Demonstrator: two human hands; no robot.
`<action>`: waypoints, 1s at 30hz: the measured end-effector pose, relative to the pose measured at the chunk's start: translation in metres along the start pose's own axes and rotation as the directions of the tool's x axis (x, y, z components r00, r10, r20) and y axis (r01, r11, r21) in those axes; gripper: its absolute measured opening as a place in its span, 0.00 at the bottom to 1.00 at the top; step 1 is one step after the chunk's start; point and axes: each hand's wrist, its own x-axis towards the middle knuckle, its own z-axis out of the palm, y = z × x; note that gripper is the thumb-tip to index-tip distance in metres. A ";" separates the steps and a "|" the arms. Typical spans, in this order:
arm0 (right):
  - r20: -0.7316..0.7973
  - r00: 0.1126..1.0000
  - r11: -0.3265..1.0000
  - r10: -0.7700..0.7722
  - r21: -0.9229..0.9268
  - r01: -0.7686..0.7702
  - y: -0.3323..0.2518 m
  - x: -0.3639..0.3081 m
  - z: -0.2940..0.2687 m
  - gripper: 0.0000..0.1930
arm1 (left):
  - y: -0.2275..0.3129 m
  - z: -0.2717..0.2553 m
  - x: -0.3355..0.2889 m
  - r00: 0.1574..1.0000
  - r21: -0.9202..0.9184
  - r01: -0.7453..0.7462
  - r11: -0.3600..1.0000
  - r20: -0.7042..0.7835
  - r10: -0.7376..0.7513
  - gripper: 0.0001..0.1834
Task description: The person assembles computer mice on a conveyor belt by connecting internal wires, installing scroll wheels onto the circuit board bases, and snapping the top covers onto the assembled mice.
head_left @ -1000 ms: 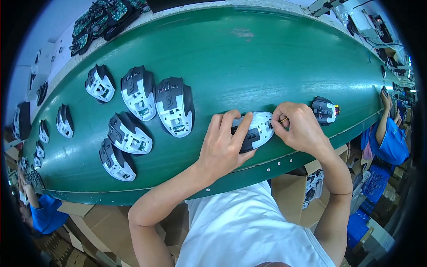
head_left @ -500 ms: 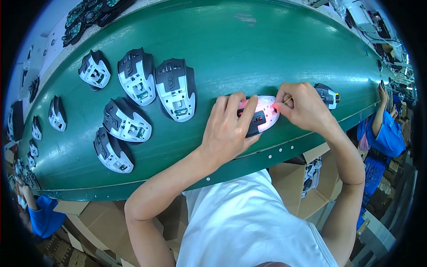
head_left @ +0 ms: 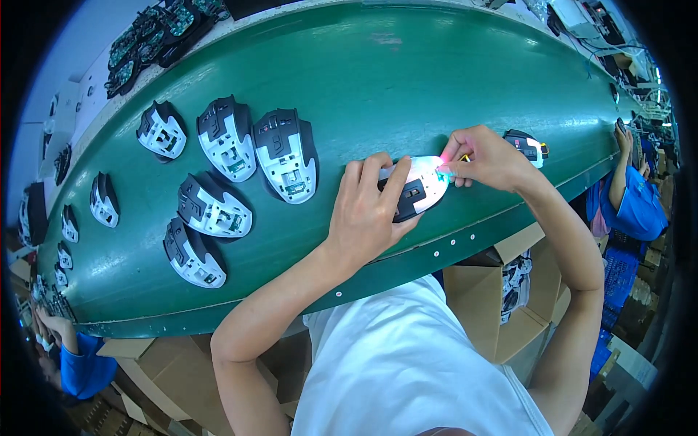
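A black-and-white computer mouse [head_left: 425, 185] lies on the green work surface, its white rear end glowing pink, white and a little cyan. From the left, my left hand [head_left: 367, 200] grips it, with fingers across its top and thumb along the near side. At the glowing end, my right hand [head_left: 483, 160] pinches a thin yellow piece [head_left: 466, 158], whose kind I cannot make out. The fingertips there touch or nearly touch the mouse. Beyond my right hand sits another mouse [head_left: 525, 147] with a yellow bit at its end.
Several open-backed mice, one of them a mouse [head_left: 286, 156] left of my hands, lie on the long green belt [head_left: 407, 87]. Dark parts with circuit boards [head_left: 156, 36] lie beyond its far edge. Cardboard boxes [head_left: 472, 305] stand below the near edge. Co-workers in blue sit at both ends.
The glow at the mouse's end has turned from red-pink to whiter with cyan. My right fingers have shifted slightly at that end. The whole view has tilted a little.
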 end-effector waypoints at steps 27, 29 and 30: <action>0.033 0.999 0.984 -0.009 -0.179 0.014 -0.015 -0.004 0.001 0.10 | 0.001 -0.002 0.001 0.999 0.009 -0.016 1.000 0.034 0.016 0.37; -0.009 1.000 0.980 -0.006 -0.197 0.004 -0.017 -0.004 0.005 0.09 | 0.000 -0.003 0.001 0.999 0.021 -0.017 1.000 0.035 0.016 0.37; -0.009 1.000 0.981 -0.004 -0.196 0.002 -0.019 -0.004 0.005 0.09 | 0.000 -0.003 0.001 0.999 0.031 -0.021 0.999 0.034 0.020 0.37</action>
